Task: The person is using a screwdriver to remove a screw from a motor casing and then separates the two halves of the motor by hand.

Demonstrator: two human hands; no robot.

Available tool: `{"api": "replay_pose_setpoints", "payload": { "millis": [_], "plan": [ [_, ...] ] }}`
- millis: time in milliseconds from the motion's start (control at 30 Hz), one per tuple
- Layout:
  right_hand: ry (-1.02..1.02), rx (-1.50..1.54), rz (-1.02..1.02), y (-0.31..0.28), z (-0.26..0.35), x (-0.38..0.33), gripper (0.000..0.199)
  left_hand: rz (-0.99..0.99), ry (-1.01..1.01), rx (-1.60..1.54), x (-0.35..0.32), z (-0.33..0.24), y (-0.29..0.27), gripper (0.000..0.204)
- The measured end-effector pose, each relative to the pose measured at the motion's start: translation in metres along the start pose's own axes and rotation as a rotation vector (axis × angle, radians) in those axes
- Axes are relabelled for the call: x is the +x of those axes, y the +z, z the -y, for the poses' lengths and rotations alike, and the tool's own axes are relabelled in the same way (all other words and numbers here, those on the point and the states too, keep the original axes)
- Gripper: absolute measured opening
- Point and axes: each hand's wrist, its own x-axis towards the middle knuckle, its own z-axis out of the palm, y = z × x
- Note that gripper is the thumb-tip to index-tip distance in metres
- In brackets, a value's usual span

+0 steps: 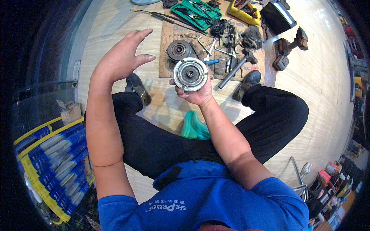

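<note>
My right hand point(198, 95) is closed around the lower rim of a round silver metal part point(190, 74) with concentric rings and a small hub in its middle. Its flat face is turned up toward me; the side underneath is hidden. My left hand point(125, 54) is raised to the left, thumb apart from the stretched fingers, holding nothing. Just beyond the silver part, a dark grooved pulley point(179, 50) lies on a cardboard sheet point(165, 71), partly covered by it. A blue-handled screwdriver point(211, 61) lies to the right of the silver part.
On and around the cardboard are a hammer point(236, 72), dark gloves point(253, 37), wrenches, a green tool case point(187, 10) and a yellow tray point(246, 16). A cordless power tool point(284, 48) stands at right. My shoes flank the cardboard's near edge. Green plastic point(194, 127) shows between my legs.
</note>
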Motion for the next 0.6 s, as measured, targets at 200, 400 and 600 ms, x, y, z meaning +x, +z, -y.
{"api": "replay_pose_setpoints", "payload": {
  "millis": [200,400,600],
  "plan": [
    [0.039,0.024,0.042,0.0033,0.0014,-0.0029,0.089,0.011,0.0,-0.002,0.0004,-0.0004,0.0,0.075],
    [0.011,-0.054,0.032,0.0071,-0.0013,-0.0034,0.093,-0.017,0.015,0.025,-0.0005,0.0,0.0016,0.075],
    [0.019,-0.063,0.089,0.0039,0.0004,-0.0021,0.094,0.016,-0.013,0.009,0.0006,-0.0025,-0.0005,0.075]
  ]
}}
